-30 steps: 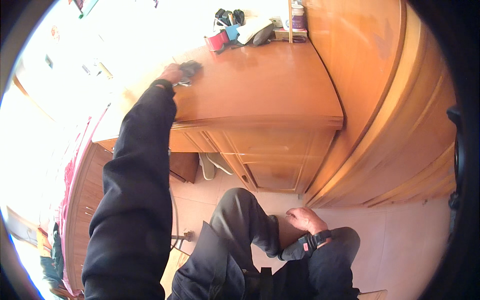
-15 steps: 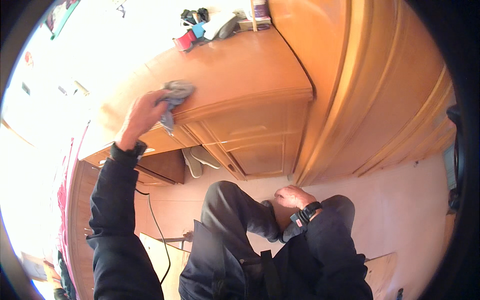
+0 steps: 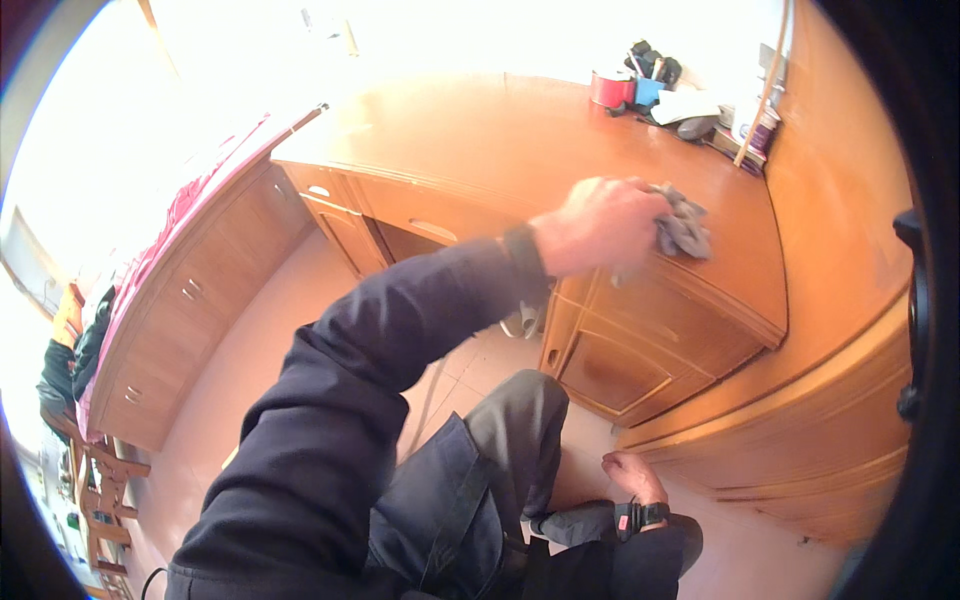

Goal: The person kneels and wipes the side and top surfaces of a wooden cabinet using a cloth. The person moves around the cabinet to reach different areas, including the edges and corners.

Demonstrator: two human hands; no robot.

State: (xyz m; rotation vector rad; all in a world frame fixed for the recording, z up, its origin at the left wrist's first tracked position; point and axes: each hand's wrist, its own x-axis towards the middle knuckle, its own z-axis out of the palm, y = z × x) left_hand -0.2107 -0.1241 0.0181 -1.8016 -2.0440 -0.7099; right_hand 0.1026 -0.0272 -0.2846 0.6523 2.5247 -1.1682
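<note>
My left hand (image 3: 605, 225) is closed around a crumpled grey cloth (image 3: 683, 225). The cloth rests against the top of a long orange-brown wooden cabinet (image 3: 480, 135), close to its front edge and toward its right part. My left arm reaches across in a dark sleeve, and the hand is somewhat blurred. Down by my right knee, my right hand (image 3: 633, 475) hangs with a black band on its wrist. No object shows in it, and its fingers are too foreshortened to read.
On the cabinet top at the back right stand a red container (image 3: 611, 90), a blue item, a purple-and-white bottle (image 3: 764, 132) and a thin wooden stick (image 3: 762, 85). A tall wooden wardrobe (image 3: 850, 190) borders the right. Pale shoes (image 3: 520, 320) sit below the cabinet; a pink-covered low cabinet (image 3: 205, 300) runs left.
My left hand has carried the cloth rightward along the cabinet top, toward the wardrobe. The view has turned left, bringing in more of the low cabinet. My right hand stays by the knee.
</note>
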